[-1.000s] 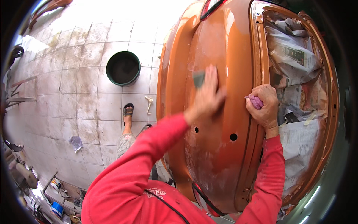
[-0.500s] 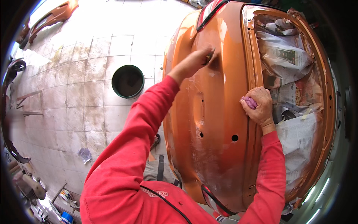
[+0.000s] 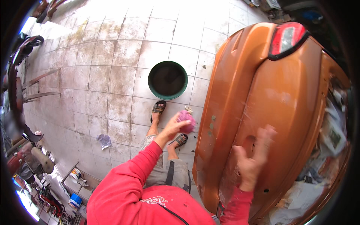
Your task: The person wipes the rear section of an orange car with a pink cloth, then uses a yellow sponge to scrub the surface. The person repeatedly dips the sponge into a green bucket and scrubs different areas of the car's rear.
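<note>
My left hand (image 3: 171, 129) is closed around a crumpled pinkish-purple cloth (image 3: 186, 120), held in the air between my feet and the car's rear bumper. My right hand (image 3: 252, 159) is over the orange tailgate (image 3: 279, 97), thumb apart and fingers stretched out, slightly smeared by motion. Nothing shows in it, and I cannot tell whether it touches the panel. The orange bumper (image 3: 228, 82) runs along the near side of the car, with small greyish patches on it. A red and clear tail light (image 3: 288, 39) sits at the far corner.
A dark green round tub (image 3: 167, 80) of dark liquid stands on the stained tile floor (image 3: 123, 56), just beyond my sandalled feet. Newspaper (image 3: 300, 197) masks the rear window opening. A crumpled plastic piece (image 3: 104, 141) lies left. Shelving with a blue can (image 3: 75, 200) is at lower left.
My view has swung left. The purple cloth has gone from my right hand to my left. The thin dark piece that was in my left hand no longer shows. My right hand has opened.
</note>
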A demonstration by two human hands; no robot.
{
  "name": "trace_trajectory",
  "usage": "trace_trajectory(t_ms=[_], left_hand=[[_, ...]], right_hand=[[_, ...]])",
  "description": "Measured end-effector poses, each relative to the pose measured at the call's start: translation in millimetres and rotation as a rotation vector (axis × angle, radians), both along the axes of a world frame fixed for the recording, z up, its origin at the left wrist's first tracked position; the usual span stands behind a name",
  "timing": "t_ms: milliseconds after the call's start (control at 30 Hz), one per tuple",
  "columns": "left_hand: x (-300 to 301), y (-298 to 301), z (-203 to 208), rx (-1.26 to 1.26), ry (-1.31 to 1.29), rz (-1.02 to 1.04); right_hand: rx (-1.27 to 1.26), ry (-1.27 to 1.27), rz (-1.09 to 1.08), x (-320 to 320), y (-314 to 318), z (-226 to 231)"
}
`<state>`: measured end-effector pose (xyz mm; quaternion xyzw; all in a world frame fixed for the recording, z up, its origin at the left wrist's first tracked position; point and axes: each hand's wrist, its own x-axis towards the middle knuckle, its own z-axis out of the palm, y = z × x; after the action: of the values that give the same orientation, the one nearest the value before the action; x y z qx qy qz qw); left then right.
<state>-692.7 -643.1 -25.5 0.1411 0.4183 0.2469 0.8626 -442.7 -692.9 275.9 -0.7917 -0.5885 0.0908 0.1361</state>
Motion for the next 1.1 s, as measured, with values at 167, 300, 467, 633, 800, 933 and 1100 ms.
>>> trace_trajectory(t_ms=[167,300,467,633,800,933,1100], left_hand=[[-61,90,-155,0.378,0.847,-0.198],[-75,144,-263,0.628,1.131,-0.444],[-56,200,-311,0.563,1.179,-0.86],[-36,230,-410,0.471,1.249,-1.224],[-25,208,-479,0.481,1.4,-1.198],[-19,193,-490,0.607,1.4,-1.324],[-20,173,-389,0.897,1.22,-1.118]], right_hand=[[-0.198,-0.817,-0.37,119,-11,25],[-0.211,-1.171,-0.263,139,-9,-3],[-0.269,-1.381,-0.049,96,41,-11],[-0.295,-1.104,-0.304,111,18,-3],[-0.331,-1.118,-0.316,118,16,-2],[-0.288,-1.072,-0.309,129,15,-8],[-0.172,-1.022,-0.294,133,-2,12]])
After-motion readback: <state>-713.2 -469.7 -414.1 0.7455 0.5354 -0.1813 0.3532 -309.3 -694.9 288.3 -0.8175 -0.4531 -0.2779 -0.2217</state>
